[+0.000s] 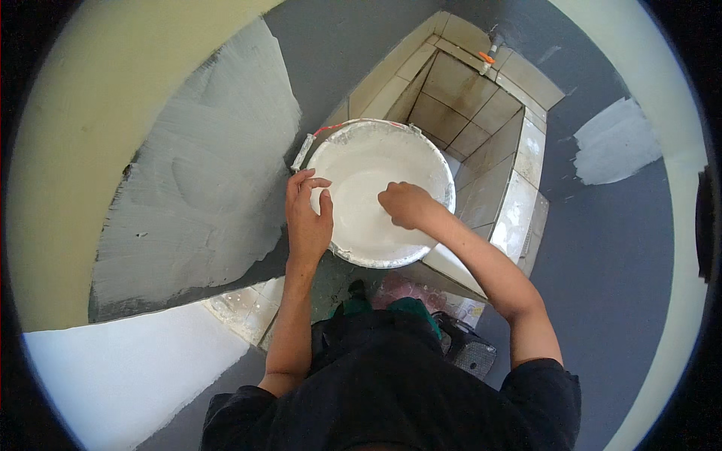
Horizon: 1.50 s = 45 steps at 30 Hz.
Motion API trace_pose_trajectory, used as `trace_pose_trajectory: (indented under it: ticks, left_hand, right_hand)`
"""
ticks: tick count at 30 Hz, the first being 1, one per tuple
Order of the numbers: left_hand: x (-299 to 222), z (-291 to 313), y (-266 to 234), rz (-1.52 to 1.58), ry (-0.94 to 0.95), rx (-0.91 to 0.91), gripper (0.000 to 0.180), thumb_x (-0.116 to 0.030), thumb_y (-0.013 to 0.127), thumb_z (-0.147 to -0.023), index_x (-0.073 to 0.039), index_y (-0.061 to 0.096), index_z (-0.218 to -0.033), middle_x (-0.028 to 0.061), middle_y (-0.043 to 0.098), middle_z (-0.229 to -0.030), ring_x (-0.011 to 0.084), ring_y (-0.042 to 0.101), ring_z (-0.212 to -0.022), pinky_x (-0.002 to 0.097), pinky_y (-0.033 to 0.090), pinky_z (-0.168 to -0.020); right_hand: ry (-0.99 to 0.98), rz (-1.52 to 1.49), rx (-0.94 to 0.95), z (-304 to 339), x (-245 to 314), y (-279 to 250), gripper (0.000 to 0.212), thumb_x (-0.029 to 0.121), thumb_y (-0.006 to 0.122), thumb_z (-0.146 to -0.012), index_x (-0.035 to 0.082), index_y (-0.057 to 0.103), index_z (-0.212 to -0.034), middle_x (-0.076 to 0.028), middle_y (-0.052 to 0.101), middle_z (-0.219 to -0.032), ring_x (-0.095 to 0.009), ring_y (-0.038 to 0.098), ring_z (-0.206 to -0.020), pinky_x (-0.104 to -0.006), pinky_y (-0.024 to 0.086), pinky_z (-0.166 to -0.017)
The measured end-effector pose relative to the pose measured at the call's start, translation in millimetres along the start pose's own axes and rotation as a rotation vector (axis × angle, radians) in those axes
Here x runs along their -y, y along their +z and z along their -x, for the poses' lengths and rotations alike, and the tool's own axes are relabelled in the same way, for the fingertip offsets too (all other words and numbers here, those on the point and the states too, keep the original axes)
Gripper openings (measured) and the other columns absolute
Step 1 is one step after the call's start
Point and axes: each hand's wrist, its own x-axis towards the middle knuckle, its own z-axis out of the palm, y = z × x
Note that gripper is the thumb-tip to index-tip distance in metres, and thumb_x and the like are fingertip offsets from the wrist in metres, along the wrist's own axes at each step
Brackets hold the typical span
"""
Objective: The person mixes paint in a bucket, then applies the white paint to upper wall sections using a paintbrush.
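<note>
A round white bucket (445, 161) with a smeared rim holds a smooth off-white paste (361, 203). Over its left rim is my left hand (307, 218), fingers loosely bent and thumb apart from them; whether it touches the rim I cannot tell. Just beyond those fingers, the bucket's handle grip (303, 152) sticks out at the side. My right hand (406, 205) is closed in a fist above the paste, right of the middle. Anything inside that fist is hidden.
Behind the bucket stands a tiled basin (519, 203) with an orange-handled tap (487, 59) above it. Grey walls carry pale patches of coating (203, 165), left and right. Below the bucket lie a pinkish plastic sheet (410, 289) and a dark, textured object (470, 353).
</note>
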Motion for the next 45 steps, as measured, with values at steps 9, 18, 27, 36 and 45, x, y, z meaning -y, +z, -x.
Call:
trace_pose_trajectory:
  ticks: [9, 18, 27, 36, 45]
  left_hand:
    - [-2, 5, 4, 0.038, -0.005, -0.038, 0.013, -0.002, 0.057, -0.087, -0.004, 0.062, -0.099, 0.0172, 0.050, -0.125, 0.0352, 0.049, -0.121, 0.0453, 0.040, -0.101]
    - [-4, 24, 11, 0.045, 0.017, -0.132, 0.020, 0.001, 0.056, -0.086, -0.002, 0.060, -0.105, 0.0224, 0.044, -0.129, 0.0377, 0.042, -0.127, 0.0461, 0.034, -0.106]
    - [5, 35, 17, 0.148, -0.044, -0.137, 0.026, -0.001, 0.057, -0.086, 0.000, 0.055, -0.113, 0.0270, 0.047, -0.133, 0.0410, 0.038, -0.134, 0.0460, 0.032, -0.109]
    - [3, 49, 13, 0.174, -0.093, -0.148, 0.031, -0.020, 0.047, -0.100, 0.002, 0.056, -0.120, 0.0263, 0.047, -0.138, 0.0336, 0.039, -0.136, 0.0411, 0.029, -0.111]
    - [3, 47, -11, 0.317, -0.177, -0.116, 0.039, -0.025, 0.038, -0.104, 0.006, 0.053, -0.122, 0.0232, 0.051, -0.134, 0.0347, 0.042, -0.132, 0.0422, 0.033, -0.108]
  right_hand:
    - [0.218, -0.408, -0.299, 61, 17, -47, 0.017, 0.013, 0.068, -0.082, -0.003, 0.066, -0.088, -0.025, 0.065, -0.082, -0.041, 0.066, -0.080, -0.0460, 0.053, -0.073]
    - [0.264, -0.650, -0.721, 70, 24, -19, 0.030, 0.023, 0.069, -0.087, -0.006, 0.065, -0.082, -0.020, 0.062, -0.063, -0.028, 0.060, -0.053, -0.0371, 0.045, -0.053]
    - [0.205, -0.666, -0.869, 83, 33, -15, 0.030, 0.023, 0.069, -0.088, -0.006, 0.063, -0.079, -0.016, 0.061, -0.061, -0.019, 0.053, -0.049, -0.0331, 0.042, -0.050]
    - [0.017, -0.528, -0.447, 50, 39, 8, 0.029, 0.026, 0.065, -0.088, -0.003, 0.067, -0.086, -0.024, 0.066, -0.075, -0.042, 0.064, -0.076, -0.0471, 0.050, -0.074]
    - [0.115, -0.386, -0.273, 7, -2, 11, 0.027, 0.023, 0.066, -0.086, -0.003, 0.068, -0.094, -0.028, 0.065, -0.092, -0.041, 0.061, -0.096, -0.0469, 0.050, -0.086]
